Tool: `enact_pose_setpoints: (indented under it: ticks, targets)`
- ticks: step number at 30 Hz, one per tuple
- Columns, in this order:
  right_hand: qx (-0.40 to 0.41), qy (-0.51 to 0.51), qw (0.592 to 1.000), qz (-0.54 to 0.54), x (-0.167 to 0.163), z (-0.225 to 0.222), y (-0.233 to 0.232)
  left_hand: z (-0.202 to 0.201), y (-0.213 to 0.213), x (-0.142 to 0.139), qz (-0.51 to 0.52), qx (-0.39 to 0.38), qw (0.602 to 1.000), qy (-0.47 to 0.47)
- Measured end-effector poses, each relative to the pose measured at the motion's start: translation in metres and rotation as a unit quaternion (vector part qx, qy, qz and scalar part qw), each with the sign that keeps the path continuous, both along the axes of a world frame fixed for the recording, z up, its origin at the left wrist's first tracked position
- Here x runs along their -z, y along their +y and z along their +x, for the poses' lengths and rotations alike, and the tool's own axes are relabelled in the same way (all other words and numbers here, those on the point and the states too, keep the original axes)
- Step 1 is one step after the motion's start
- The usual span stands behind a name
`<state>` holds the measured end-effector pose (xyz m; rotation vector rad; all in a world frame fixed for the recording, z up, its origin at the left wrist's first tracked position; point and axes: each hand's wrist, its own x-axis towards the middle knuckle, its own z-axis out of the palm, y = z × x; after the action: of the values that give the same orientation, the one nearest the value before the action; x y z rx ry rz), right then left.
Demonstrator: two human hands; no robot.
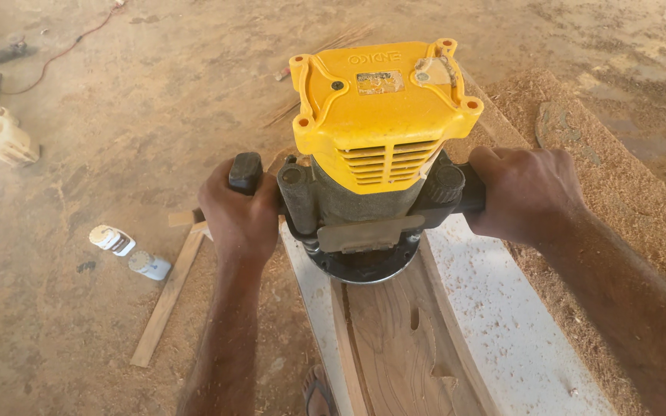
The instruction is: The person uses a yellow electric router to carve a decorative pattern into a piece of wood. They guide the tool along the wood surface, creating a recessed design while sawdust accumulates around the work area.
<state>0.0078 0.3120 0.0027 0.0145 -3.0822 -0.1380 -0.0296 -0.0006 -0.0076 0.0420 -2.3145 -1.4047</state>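
Note:
A wood router [379,146] with a yellow top and dark body stands upright on a curved wooden workpiece [395,339]. My left hand [237,212] is closed around the router's black left handle. My right hand [522,192] grips the right handle, which is mostly hidden under the fingers. The router's round base rests on the far end of the routed groove in the wood. The workpiece lies on a white board [502,308] dusted with sawdust.
A thin wooden strip [167,296] lies on the dirt floor at the left, with two small white bottles [129,252] beside it. A white plastic container [1,137] and a cable sit at far left. Sawdust is heaped at right [626,185]. A sandalled foot [317,389] shows below.

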Motion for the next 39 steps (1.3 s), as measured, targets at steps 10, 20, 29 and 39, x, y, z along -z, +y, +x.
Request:
enact_pose_setpoints:
  ticks: [10, 20, 29, 39]
  targets:
    - [0.028, -0.032, 0.999, 0.024, 0.000, 0.000, 0.001, -0.007, 0.002, 0.003, -0.010, 0.010, 1.000, -0.003]
    - [0.023, -0.005, 1.000, -0.011, 0.003, 0.000, 0.001, -0.010, 0.005, 0.001, -0.010, 0.000, 1.000, -0.013]
    - [0.042, -0.018, 0.999, -0.010, 0.003, 0.001, 0.004, -0.016, 0.009, 0.006, 0.025, 0.034, 0.999, 0.002]
    - [0.101, -0.080, 0.992, 0.012, 0.001, 0.007, 0.005, -0.025, 0.017, 0.006, 0.030, 0.055, 0.998, -0.032]
